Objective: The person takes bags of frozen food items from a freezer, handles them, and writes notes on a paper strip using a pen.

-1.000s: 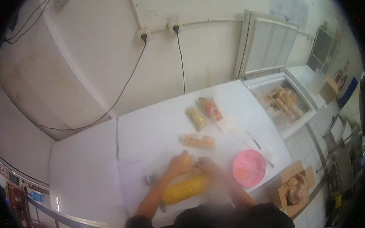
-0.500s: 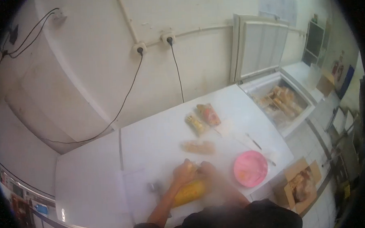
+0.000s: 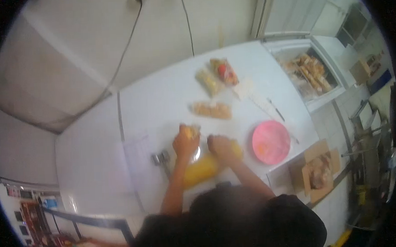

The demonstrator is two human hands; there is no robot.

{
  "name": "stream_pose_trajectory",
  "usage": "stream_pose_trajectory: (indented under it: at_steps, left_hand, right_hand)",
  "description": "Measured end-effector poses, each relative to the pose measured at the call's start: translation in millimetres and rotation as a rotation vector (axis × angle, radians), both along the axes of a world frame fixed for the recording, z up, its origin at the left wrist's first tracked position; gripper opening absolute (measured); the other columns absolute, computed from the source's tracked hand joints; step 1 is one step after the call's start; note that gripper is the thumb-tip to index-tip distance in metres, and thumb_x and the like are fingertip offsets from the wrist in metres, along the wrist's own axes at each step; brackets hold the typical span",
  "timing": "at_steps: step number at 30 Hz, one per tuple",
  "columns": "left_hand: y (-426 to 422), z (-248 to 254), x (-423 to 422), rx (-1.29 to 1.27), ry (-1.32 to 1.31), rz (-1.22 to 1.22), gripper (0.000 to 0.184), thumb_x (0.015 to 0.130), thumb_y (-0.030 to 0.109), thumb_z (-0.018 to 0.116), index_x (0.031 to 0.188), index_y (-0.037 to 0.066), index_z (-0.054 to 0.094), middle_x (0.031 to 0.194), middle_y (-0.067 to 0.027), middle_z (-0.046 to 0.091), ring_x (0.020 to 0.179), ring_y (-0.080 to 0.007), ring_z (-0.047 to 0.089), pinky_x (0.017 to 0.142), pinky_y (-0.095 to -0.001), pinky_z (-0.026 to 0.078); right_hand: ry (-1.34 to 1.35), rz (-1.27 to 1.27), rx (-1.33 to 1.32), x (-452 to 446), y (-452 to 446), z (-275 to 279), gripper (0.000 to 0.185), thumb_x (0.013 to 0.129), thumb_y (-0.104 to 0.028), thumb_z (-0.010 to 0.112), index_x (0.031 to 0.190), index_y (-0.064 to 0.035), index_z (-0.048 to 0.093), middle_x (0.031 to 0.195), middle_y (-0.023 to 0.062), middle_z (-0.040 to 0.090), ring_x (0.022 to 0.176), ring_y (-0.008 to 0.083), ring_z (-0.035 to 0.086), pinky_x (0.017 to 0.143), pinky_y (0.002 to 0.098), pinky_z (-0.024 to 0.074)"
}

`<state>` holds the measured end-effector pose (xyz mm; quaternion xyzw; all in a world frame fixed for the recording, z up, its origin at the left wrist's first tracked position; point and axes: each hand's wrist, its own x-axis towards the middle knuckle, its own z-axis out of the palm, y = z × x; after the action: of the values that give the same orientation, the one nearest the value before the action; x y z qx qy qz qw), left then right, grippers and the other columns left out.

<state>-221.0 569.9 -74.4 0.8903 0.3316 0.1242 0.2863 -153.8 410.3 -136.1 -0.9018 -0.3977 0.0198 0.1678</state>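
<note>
My left hand (image 3: 185,145) is closed on a small clear plastic bag with yellowish contents (image 3: 192,131), which shows above its fingers. My right hand (image 3: 220,145) is curled a short way to the right; blur hides what it grips. Beneath and between both forearms lies a long yellow package (image 3: 204,171). To its left, a metallic tool (image 3: 160,158) rests on the white table. Beyond my hands is a clear packet with light-brown contents (image 3: 211,110). Farther back lie a greenish-yellow packet (image 3: 208,82) and a packet with a red patch (image 3: 224,71).
A pink bowl (image 3: 271,142) stands right of my hands, near the edge of the white table (image 3: 161,98). Behind it lies a dark thin utensil (image 3: 276,110). An open chest freezer (image 3: 287,49) holds several packages. An open cardboard box (image 3: 299,174) sits lower right. Power cords (image 3: 130,47) hang along the wall.
The view has tipped downward, so the table sits higher in frame. My hands, close together before, are now apart, with a gap between them above the yellow package.
</note>
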Motion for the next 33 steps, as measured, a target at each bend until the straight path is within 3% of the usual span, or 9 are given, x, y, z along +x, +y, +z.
stream_pose_trajectory:
  at_steps: [10,12,16,22,25,27,29,31,33]
  left_hand:
    - [26,-1,5,0.045,-0.058,0.313,0.056,0.079,0.037,0.083,0.118,0.010,0.052,0.097,-0.0222,0.073,0.094,-0.0461,0.070,0.079,-0.0546,0.055]
    - [56,-6,4,0.143,-0.141,0.559,0.056,0.079,0.037,0.084,0.116,0.009,0.052,0.096,-0.0198,0.073,0.091,-0.0454,0.070,0.080,-0.0537,0.055]
    - [134,40,-18,0.133,-0.446,0.758,0.057,0.080,0.036,0.086,0.113,0.004,0.053,0.100,-0.0181,0.070,0.090,-0.0383,0.071,0.082,-0.0492,0.056]
    - [224,97,-71,0.258,-0.585,0.971,0.059,0.081,0.034,0.087,0.114,-0.001,0.053,0.107,-0.0194,0.067,0.091,-0.0346,0.070,0.081,-0.0441,0.058]
    - [240,137,-101,0.188,-0.953,0.976,0.057,0.082,0.031,0.087,0.115,-0.001,0.053,0.108,-0.0171,0.066,0.090,-0.0297,0.069,0.079,-0.0411,0.059]
    - [221,160,-111,-0.035,-1.137,0.760,0.051,0.086,0.024,0.085,0.117,-0.001,0.054,0.107,-0.0140,0.065,0.090,-0.0254,0.068,0.076,-0.0385,0.060]
    - [178,179,-105,-0.206,-1.187,0.640,0.048,0.087,0.022,0.083,0.118,-0.001,0.054,0.107,-0.0135,0.065,0.090,-0.0243,0.068,0.075,-0.0374,0.060]
    - [129,172,-88,-0.398,-1.218,0.507,0.044,0.089,0.019,0.081,0.118,-0.001,0.054,0.108,-0.0130,0.064,0.090,-0.0233,0.068,0.073,-0.0362,0.060]
    - [91,162,-68,-0.588,-1.215,0.457,0.042,0.094,0.022,0.077,0.123,0.001,0.055,0.103,-0.0123,0.065,0.086,-0.0227,0.068,0.077,-0.0371,0.061]
  right_hand:
    - [0.076,-0.022,0.011,2,-1,14,0.022,0.098,-0.024,0.057,0.085,-0.0085,0.067,0.072,0.0175,0.070,0.065,0.0358,0.069,0.060,0.0498,0.0540]
    - [0.108,-0.024,-0.017,1,-4,17,0.017,0.094,-0.020,0.056,0.085,-0.0091,0.065,0.073,0.0155,0.070,0.068,0.0349,0.071,0.061,0.0488,0.0558]
    - [0.117,-0.009,0.054,-1,-6,21,0.018,0.095,-0.021,0.056,0.085,-0.0082,0.065,0.073,0.0170,0.069,0.067,0.0374,0.070,0.061,0.0505,0.0551]
    - [0.158,0.040,0.132,-3,-4,37,0.021,0.097,-0.025,0.058,0.085,-0.0078,0.063,0.072,0.0175,0.069,0.066,0.0393,0.069,0.062,0.0517,0.0543]
    - [0.274,-0.003,0.016,-2,9,47,0.018,0.096,-0.023,0.062,0.094,-0.0054,0.064,0.083,0.0187,0.071,0.081,0.0397,0.070,0.076,0.0512,0.0560]
    - [0.089,0.081,0.372,-2,18,44,0.029,0.094,-0.023,0.069,0.113,-0.0018,0.064,0.108,0.0221,0.071,0.106,0.0412,0.066,0.096,0.0512,0.0522]
    - [0.370,0.170,0.674,-16,44,81,0.050,0.090,-0.025,0.077,0.129,0.0016,0.059,0.127,0.0241,0.064,0.123,0.0394,0.059,0.109,0.0510,0.0442]
    - [0.677,0.314,0.943,-33,77,128,0.064,0.089,-0.029,0.080,0.137,0.0027,0.053,0.132,0.0266,0.061,0.129,0.0339,0.057,0.108,0.0474,0.0461]
    - [0.808,0.411,1.021,-43,102,158,0.060,0.093,-0.027,0.077,0.138,0.0017,0.051,0.120,0.0215,0.067,0.116,0.0286,0.065,0.098,0.0421,0.0517]
